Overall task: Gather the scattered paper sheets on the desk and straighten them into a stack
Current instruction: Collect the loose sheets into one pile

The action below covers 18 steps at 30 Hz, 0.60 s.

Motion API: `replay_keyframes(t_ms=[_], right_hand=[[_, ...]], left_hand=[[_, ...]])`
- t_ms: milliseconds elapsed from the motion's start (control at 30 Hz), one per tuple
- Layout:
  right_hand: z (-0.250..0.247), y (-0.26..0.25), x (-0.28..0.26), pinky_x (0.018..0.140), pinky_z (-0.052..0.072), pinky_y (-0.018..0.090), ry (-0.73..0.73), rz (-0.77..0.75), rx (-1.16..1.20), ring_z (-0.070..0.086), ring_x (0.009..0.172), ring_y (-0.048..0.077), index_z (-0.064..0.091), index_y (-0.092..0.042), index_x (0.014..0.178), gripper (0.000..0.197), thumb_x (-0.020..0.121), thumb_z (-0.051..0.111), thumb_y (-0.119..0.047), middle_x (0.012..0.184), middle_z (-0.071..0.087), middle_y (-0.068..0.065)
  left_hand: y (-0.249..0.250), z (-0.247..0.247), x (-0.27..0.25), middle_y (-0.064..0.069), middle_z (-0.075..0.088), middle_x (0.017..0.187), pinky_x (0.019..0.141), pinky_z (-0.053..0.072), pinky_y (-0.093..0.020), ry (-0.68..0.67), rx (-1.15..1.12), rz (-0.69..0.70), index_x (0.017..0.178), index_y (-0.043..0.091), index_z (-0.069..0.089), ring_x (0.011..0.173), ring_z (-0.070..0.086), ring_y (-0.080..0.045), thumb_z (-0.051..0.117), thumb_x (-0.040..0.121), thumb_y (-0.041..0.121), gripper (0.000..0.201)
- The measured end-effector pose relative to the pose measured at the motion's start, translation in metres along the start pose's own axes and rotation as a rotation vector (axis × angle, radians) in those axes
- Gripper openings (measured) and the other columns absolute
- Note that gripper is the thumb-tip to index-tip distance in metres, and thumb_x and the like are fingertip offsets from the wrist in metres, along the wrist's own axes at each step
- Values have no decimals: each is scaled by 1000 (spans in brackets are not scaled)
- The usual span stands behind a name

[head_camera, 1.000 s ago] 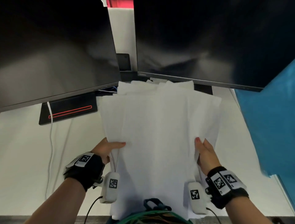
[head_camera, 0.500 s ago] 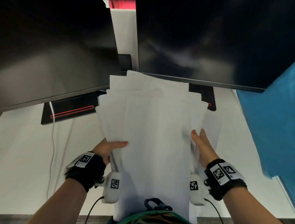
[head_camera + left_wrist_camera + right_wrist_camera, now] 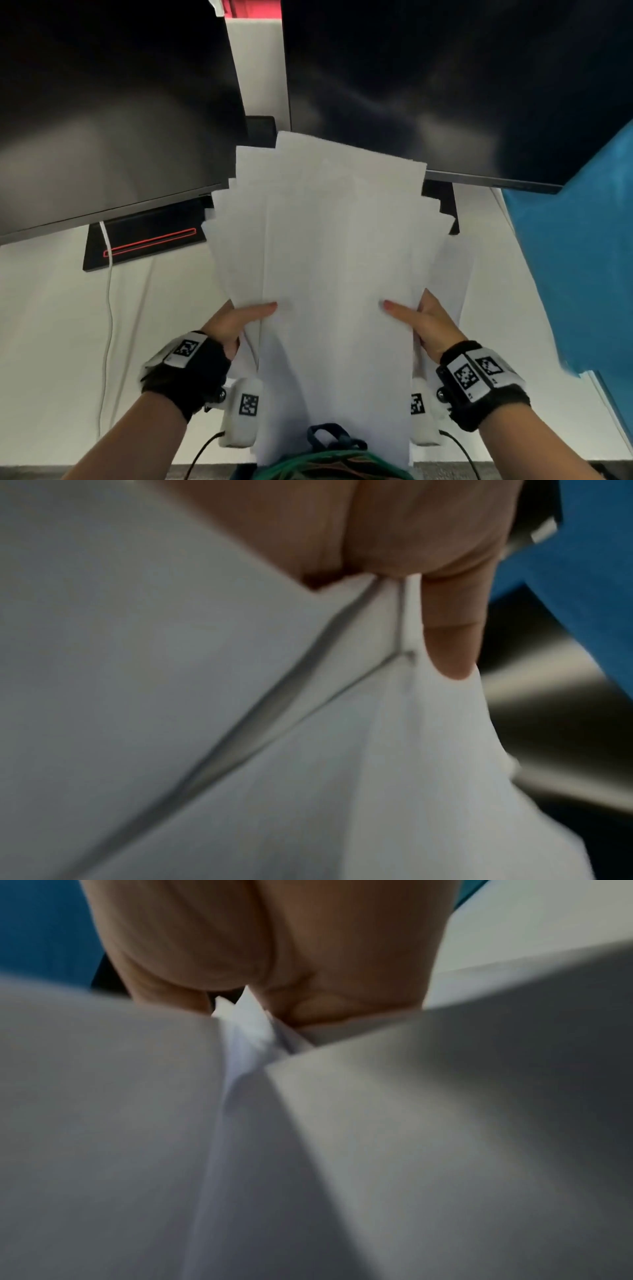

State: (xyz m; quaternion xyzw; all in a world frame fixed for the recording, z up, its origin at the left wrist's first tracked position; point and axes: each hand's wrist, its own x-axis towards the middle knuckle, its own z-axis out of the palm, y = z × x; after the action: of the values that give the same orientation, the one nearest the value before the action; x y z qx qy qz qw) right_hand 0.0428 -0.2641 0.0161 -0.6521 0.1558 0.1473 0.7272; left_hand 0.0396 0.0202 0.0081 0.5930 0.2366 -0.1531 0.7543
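Note:
A loose bundle of white paper sheets (image 3: 335, 257) is held up over the desk, its far edges fanned and uneven near the monitors. My left hand (image 3: 239, 320) grips the bundle's left edge, thumb on top. My right hand (image 3: 421, 320) grips the right edge the same way. In the left wrist view a finger (image 3: 452, 631) lies along the paper sheets (image 3: 205, 696) and their edges spread apart. In the right wrist view the paper sheets (image 3: 246, 1042) are pinched under my right hand (image 3: 274, 961). The bundle's near end hangs down toward my lap.
Two dark monitors (image 3: 102, 120) (image 3: 462, 85) stand at the back of the white desk (image 3: 51, 325). A black stand base with a red line (image 3: 147, 240) and a white cable (image 3: 109, 308) lie at left. A blue partition (image 3: 582, 240) closes the right side.
Both hands have drawn closer together, narrowing the spread sheets into a tighter bundle. The bundle has risen and tilted up in front of the monitors. The right thumb now lies over the top sheet.

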Motion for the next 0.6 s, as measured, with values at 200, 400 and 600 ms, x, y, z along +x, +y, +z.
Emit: replay_keyframes(t_ms=[200,400,600], right_hand=[[24,8,-2,85,48,24,46,-74,-222,60,88,2,54,-26,107,26,85,62,-16,95,62,-14],[-18,15,5,87,44,35,449,3,-332,54,98,26,49,-22,118,38,83,64,-23,115,56,12],[-43,13,6,106,28,51,733,299,-577,28,131,41,15,-18,144,85,78,67,-30,145,29,22]], left_hand=[[-20,6,2,-13,65,98,60,51,-16,142,366,60,115,-3,57,77,59,-22,67,76,10,42],[-23,-32,2,-17,58,108,82,40,-32,476,214,45,114,2,51,97,54,-30,61,83,8,33],[-31,-55,-3,-22,54,128,88,35,-33,553,81,25,128,0,46,118,49,-39,57,84,6,46]])
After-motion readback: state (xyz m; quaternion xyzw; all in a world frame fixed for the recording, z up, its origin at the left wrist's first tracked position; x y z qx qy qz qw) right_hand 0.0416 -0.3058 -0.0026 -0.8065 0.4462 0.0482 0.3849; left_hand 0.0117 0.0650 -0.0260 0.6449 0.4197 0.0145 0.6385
